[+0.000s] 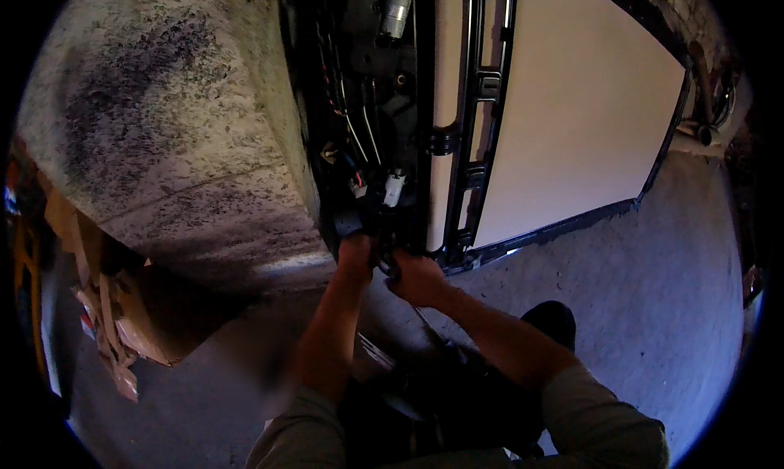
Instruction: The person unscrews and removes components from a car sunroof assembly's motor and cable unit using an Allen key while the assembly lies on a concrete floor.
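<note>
A large appliance-like body with a wide beige panel [572,101] and black framing stands in front of me. Along its left side runs a dark open section [384,101] with wires, a silver cylinder [397,13] and a smaller white cylinder [394,188]. At the near end of that section, my left hand [356,252] is closed at a dark part, its fingertips hidden. Close beside it on the right, my right hand [416,278] is also closed, fingers curled against the same dark corner. What either one grips is too dark to make out.
A rough, stained concrete block or wall [180,134] borders the left side of the body. Torn cardboard [122,322] lies at lower left. Some thin rods [376,350] show between my forearms, and a dark shoe [551,322] rests on the grey floor [645,305].
</note>
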A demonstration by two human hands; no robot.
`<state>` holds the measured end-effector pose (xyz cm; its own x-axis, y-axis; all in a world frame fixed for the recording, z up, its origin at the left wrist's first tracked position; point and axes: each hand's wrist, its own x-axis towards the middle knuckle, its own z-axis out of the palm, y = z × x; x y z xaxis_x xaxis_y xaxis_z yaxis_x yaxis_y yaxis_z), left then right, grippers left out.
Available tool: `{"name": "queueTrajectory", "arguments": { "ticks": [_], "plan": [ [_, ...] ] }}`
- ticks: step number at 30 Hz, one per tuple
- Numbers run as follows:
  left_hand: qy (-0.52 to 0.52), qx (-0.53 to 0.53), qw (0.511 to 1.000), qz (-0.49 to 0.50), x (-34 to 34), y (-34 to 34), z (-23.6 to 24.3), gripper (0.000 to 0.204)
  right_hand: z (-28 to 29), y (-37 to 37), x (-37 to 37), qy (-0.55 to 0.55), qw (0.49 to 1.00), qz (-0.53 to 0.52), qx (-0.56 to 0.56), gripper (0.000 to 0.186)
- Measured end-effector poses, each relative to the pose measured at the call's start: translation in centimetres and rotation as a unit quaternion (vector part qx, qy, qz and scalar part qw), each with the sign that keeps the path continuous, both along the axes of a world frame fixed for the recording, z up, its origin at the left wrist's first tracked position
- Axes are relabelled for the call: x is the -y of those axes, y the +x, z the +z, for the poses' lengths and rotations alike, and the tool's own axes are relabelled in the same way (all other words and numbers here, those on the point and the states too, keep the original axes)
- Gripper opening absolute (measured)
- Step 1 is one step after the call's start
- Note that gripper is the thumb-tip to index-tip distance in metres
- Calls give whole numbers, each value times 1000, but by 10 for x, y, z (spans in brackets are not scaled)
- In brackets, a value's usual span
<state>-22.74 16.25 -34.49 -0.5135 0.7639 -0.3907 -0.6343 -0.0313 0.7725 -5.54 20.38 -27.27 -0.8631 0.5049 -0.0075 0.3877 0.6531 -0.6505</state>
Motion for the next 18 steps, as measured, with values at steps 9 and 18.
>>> {"name": "queueTrajectory", "arguments": {
  "ticks": [9, 18],
  "plan": [
    [-136, -49, 989, -33, -1, 15, 46, 11, -22, 3, -16, -79, 996, 39, -11, 31],
    [28, -424, 902, -73, 7, -8, -29, 24, -12, 1, -23, -499, 860, -80, -70, 29]
  ]
}}
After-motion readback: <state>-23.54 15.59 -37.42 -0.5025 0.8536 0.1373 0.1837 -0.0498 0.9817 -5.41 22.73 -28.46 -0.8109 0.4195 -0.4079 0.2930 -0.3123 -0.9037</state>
